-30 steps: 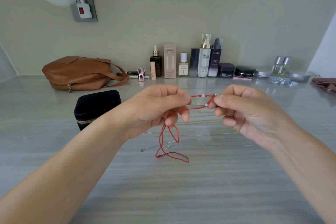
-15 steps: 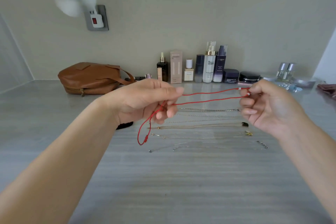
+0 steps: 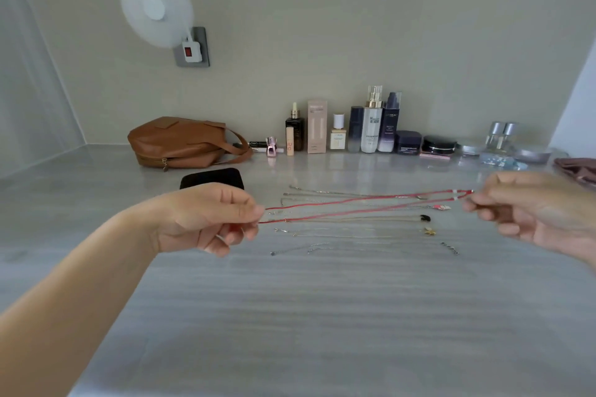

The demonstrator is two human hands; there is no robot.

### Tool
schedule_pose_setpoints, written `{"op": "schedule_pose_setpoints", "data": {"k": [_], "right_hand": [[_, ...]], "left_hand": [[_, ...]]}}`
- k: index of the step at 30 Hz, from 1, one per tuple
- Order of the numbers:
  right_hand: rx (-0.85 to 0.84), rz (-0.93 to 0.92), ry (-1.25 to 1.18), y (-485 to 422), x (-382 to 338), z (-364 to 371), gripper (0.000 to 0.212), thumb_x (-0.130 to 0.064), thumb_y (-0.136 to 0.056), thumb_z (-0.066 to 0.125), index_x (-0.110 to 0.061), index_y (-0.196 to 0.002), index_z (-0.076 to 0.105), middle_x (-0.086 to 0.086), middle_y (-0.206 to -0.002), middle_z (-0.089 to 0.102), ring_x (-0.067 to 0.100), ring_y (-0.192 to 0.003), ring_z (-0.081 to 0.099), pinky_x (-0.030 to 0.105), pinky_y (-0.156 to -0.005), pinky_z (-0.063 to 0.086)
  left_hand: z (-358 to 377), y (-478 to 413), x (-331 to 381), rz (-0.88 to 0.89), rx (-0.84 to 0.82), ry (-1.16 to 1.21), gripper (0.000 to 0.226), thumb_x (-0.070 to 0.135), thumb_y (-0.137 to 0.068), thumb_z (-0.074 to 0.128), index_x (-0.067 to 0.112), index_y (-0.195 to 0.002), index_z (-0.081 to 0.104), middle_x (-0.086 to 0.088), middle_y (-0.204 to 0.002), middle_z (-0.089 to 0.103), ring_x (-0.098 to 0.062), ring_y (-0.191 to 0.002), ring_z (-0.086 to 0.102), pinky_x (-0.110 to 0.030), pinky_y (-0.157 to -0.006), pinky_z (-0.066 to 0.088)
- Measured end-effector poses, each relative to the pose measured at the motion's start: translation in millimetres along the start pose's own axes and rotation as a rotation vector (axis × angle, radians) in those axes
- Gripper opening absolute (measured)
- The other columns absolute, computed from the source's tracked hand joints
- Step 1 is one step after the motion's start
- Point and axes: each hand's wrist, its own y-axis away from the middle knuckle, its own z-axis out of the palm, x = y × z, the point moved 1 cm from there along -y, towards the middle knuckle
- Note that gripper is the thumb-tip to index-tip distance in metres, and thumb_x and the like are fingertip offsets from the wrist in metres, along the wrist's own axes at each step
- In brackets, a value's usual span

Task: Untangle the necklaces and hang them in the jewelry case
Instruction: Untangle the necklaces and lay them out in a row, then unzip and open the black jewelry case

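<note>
A red cord necklace [image 3: 361, 206] with small white beads is stretched taut as two strands between my hands, above the table. My left hand [image 3: 209, 216] pinches its left end and my right hand [image 3: 529, 209] pinches the beaded right end. Below the cord, several thin metal necklaces [image 3: 351, 235] lie straightened in parallel rows on the grey table [image 3: 322, 316]. The black jewelry case [image 3: 211, 178] sits closed behind my left hand, partly hidden by it.
A brown leather bag [image 3: 180, 142] lies at the back left. A row of cosmetic bottles and jars [image 3: 361, 129] lines the wall. A mauve cloth [image 3: 577, 167] sits at the right edge. A white fan [image 3: 154, 6] hangs on the wall.
My hands have moved far apart, pulling the red cord out from a short dangling loop to a long taut double strand. The view has tilted up and shifted.
</note>
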Motion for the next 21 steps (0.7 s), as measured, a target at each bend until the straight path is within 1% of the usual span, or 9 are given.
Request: {"op": "schedule_pose_setpoints", "data": {"k": [1,2,3,5,6,8,11,15,21], "right_hand": [[-0.028,0.05,0.053,4,5,-3,0.035,-0.025,-0.041,0.09,-0.01,-0.054,0.061,0.011,-0.066,0.07,0.003,-0.039,0.054,0.014,-0.028,0.032],[-0.05,0.097,0.102,7,11,-7,0.045,-0.03,-0.026,0.092,-0.01,-0.057,0.066,0.009,-0.065,0.071,0.004,-0.039,0.055,0.014,-0.027,0.032],[-0.054,0.136,0.142,9,15,-10,0.045,-0.029,-0.028,0.091,-0.01,-0.062,0.067,0.007,-0.062,0.07,0.004,-0.039,0.055,0.014,-0.028,0.032],[-0.052,0.178,0.177,12,22,-13,0.022,-0.019,-0.058,0.076,-0.008,-0.072,0.064,0.004,-0.057,0.068,0.004,-0.038,0.052,0.012,-0.029,0.03],[-0.046,0.194,0.173,12,24,-13,0.01,-0.014,-0.07,0.069,-0.008,-0.075,0.062,0.003,-0.055,0.066,0.004,-0.037,0.051,0.011,-0.03,0.029],[-0.031,0.2,0.194,11,31,-15,0.007,-0.013,-0.081,0.062,-0.008,-0.075,0.062,0.001,-0.052,0.062,0.005,-0.036,0.049,0.011,-0.031,0.028],[0.002,0.203,0.335,10,39,-12,0.011,-0.014,-0.081,0.064,-0.008,-0.073,0.064,0.0,-0.049,0.059,0.005,-0.035,0.046,0.011,-0.032,0.028],[0.035,0.174,0.524,7,45,-10,0.019,-0.011,-0.079,0.065,-0.007,-0.06,0.063,-0.001,-0.042,0.058,0.005,-0.031,0.044,0.013,-0.031,0.026],[0.071,0.19,0.655,4,50,-11,0.012,-0.008,-0.074,0.067,0.001,-0.066,0.067,-0.001,-0.041,0.057,0.006,-0.031,0.044,0.015,-0.032,0.025]], "left_hand": [[-1,2,-4,-0.01,0.012,0.005,0.046,0.051,-0.042,0.085,0.016,-0.065,0.066,-0.001,-0.062,0.061,-0.006,-0.044,0.047,-0.02,-0.042,0.043],[-1,3,-8,-0.021,0.028,0.013,0.049,0.051,-0.039,0.086,0.015,-0.069,0.069,-0.001,-0.062,0.061,-0.006,-0.044,0.047,-0.02,-0.042,0.043],[0,4,-11,-0.032,0.049,0.029,0.054,0.051,-0.036,0.087,0.015,-0.072,0.071,-0.001,-0.061,0.061,-0.006,-0.044,0.048,-0.019,-0.042,0.043],[2,5,-17,-0.06,0.11,0.056,0.056,0.046,-0.035,0.088,0.014,-0.079,0.073,-0.002,-0.06,0.061,-0.006,-0.043,0.047,-0.019,-0.04,0.042],[5,5,-20,-0.079,0.141,0.063,0.049,0.04,-0.045,0.087,0.012,-0.082,0.073,-0.003,-0.059,0.06,-0.007,-0.042,0.047,-0.019,-0.039,0.041],[12,4,-23,-0.118,0.201,0.071,0.021,0.023,-0.077,0.069,0.008,-0.092,0.067,-0.003,-0.057,0.06,-0.007,-0.041,0.045,-0.019,-0.037,0.04],[20,1,-32,-0.178,0.27,-0.019,0.013,0.011,-0.091,0.05,0.005,-0.09,0.061,-0.002,-0.055,0.061,-0.007,-0.039,0.045,-0.018,-0.036,0.037],[28,-4,-40,-0.232,0.329,-0.249,0.018,0.016,-0.09,0.054,0.009,-0.075,0.061,0.0,-0.051,0.058,-0.009,-0.038,0.042,-0.019,-0.036,0.031],[41,-16,-40,-0.213,0.428,-0.533,0.015,0.027,-0.084,0.06,0.013,-0.078,0.06,0.005,-0.041,0.057,-0.007,-0.032,0.044,-0.017,-0.037,0.034]]}}
